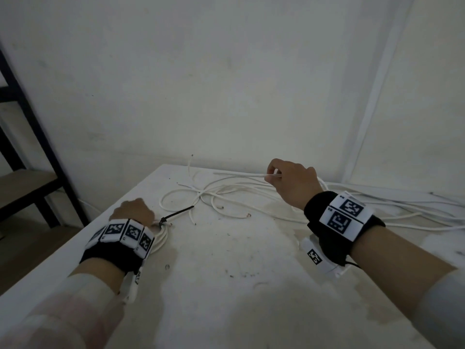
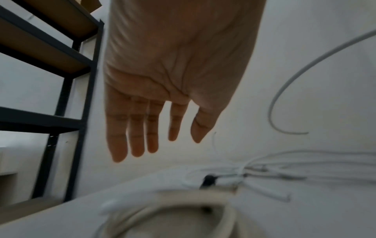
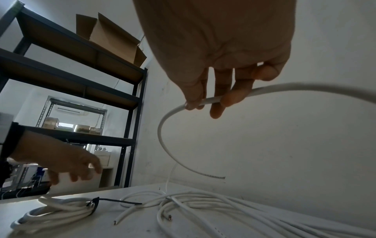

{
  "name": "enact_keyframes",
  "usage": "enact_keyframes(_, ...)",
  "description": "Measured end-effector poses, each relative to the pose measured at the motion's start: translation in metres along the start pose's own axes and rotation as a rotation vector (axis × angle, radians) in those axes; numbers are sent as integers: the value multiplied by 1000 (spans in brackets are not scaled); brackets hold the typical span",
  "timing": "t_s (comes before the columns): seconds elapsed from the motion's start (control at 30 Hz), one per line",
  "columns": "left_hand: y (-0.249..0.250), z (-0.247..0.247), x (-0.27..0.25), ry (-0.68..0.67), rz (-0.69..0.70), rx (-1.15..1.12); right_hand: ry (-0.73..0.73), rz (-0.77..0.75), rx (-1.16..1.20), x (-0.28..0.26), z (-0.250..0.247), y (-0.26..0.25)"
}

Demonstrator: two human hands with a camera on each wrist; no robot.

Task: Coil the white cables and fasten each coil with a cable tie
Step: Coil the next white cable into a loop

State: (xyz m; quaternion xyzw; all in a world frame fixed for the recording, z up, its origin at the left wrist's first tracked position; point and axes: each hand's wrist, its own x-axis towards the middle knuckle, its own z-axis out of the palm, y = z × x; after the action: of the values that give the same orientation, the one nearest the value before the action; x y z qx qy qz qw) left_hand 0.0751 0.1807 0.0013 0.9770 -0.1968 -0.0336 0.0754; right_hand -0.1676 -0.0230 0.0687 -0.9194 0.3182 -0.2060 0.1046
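Observation:
A coiled white cable (image 1: 161,239) lies at the table's left edge, bound by a black cable tie (image 1: 176,214) whose tail points right. My left hand (image 1: 133,210) hovers just above this coil (image 3: 55,209), fingers straight and holding nothing (image 2: 152,136). My right hand (image 1: 273,176) is raised over the far right of the table and pinches a loose white cable (image 1: 239,174) near its end between thumb and fingers (image 3: 205,103). The free end curves down and left (image 3: 168,145). The tied coil shows blurred in the left wrist view (image 2: 162,209).
Several loose white cables (image 1: 226,195) sprawl across the back and right of the white table (image 1: 226,273), some with bare cut ends. A black shelf rack (image 1: 30,137) stands to the left, with a cardboard box (image 3: 114,37) on it. A white wall (image 1: 226,84) rises behind.

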Motion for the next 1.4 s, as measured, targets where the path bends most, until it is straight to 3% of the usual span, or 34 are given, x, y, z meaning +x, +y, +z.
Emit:
enact_keyframes(0.17, 57, -19, -21, 19, 205, -163, 42, -47, 140, -12, -12, 5)
enact_keyframes(0.33, 104, -25, -53, 184, 451, -360, 69, -136, 242, -28, -27, 21)
enact_keyframes(0.5, 137, -31, -68, 301, 588, -551, 138, -174, 213, -39, -45, 46)
enact_keyframes(0.6, 154, -32, -81, 272, 691, -646, 210, -168, 360, -45, -61, 65)
enact_keyframes(0.73, 172, -27, -96, 175, 726, -756, 380, -89, 524, -53, -88, 101)
enact_keyframes(0.9, 192, -22, -114, 89, 721, -919, 442, -15, 459, -76, -114, 143)
enact_keyframes(1.1, 199, -30, -121, 271, 727, -829, 349, 22, 375, -100, -119, 177)
enact_keyframes(1.4, 181, -50, -122, 300, 672, -904, 372, -22, 199, -90, -97, 193)
